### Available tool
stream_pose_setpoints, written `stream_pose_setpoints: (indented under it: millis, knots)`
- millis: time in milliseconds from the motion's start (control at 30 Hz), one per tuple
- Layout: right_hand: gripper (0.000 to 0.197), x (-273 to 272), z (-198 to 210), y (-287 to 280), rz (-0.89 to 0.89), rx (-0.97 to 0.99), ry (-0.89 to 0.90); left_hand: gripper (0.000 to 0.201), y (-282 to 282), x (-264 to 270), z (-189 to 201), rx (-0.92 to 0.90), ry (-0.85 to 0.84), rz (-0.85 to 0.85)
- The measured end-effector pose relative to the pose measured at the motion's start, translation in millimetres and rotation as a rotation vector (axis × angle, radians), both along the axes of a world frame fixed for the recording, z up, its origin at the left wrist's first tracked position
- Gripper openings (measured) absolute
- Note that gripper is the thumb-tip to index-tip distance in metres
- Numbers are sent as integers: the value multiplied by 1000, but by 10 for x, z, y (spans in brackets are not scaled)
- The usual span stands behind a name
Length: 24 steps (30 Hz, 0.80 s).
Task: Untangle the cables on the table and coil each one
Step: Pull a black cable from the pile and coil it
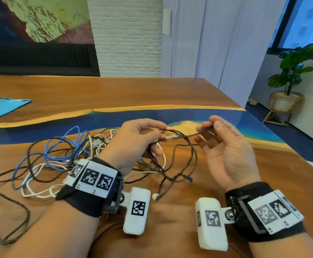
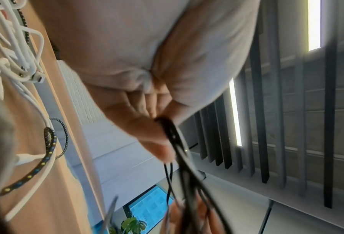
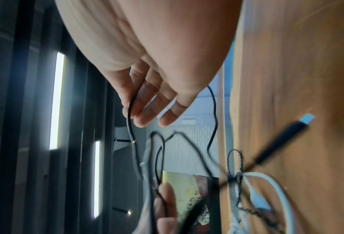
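A thin black cable (image 1: pixel 187 146) hangs in loose loops between my two raised hands above the table (image 1: pixel 77 94). My left hand (image 1: pixel 144 135) grips several of its loops, seen as a black bundle (image 2: pixel 175 142) under the curled fingers. My right hand (image 1: pixel 209 127) pinches a strand of the black cable (image 3: pixel 130 120) between thumb and forefinger, with the other fingers relaxed. Left of my hands lies a tangle (image 1: pixel 62 155) of blue, white, black and braided cables. A black USB plug (image 3: pixel 283 139) dangles blurred near the tabletop.
A blue folder (image 1: pixel 1 108) lies at the table's far left. A braided dark cable (image 1: pixel 8 220) trails toward the near left edge. The right table edge (image 1: pixel 282 146) drops to a floor with a potted plant (image 1: pixel 289 86). Bare wood shows in front of my wrists.
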State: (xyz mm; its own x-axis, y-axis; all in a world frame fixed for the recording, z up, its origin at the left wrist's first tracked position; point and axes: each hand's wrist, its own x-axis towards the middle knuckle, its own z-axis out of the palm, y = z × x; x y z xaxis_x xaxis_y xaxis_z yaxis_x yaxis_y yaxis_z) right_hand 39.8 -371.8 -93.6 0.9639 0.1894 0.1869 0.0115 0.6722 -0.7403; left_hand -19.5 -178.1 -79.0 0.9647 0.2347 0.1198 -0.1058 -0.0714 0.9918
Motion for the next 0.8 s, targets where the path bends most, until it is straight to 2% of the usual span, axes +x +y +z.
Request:
stream_pose_setpoints:
  millis: [100, 267, 433, 567, 633, 700, 800]
  knots:
    - [24, 35, 62, -51, -31, 124, 68, 23, 62, 49, 21, -131, -67, 168]
    - [38, 177, 13, -192, -140, 110, 285, 25, 220, 58, 99, -244, -176, 335]
    - [27, 270, -109, -187, -105, 74, 390, 29, 277, 57, 81, -222, -314, 468]
    - [22, 354, -173, -212, -153, 109, 459, 30, 409, -8, 143, -298, -422, 558]
    - [23, 373, -178, -257, -194, 119, 501, 31, 446, -23, 170, -350, -454, 553]
    - [24, 374, -173, -291, -230, 64, 512, 30, 424, -26, 179, -365, -432, 460]
    - [26, 322, -124, -279, -151, -113, 381, 31, 315, -29, 159, -307, -309, 259]
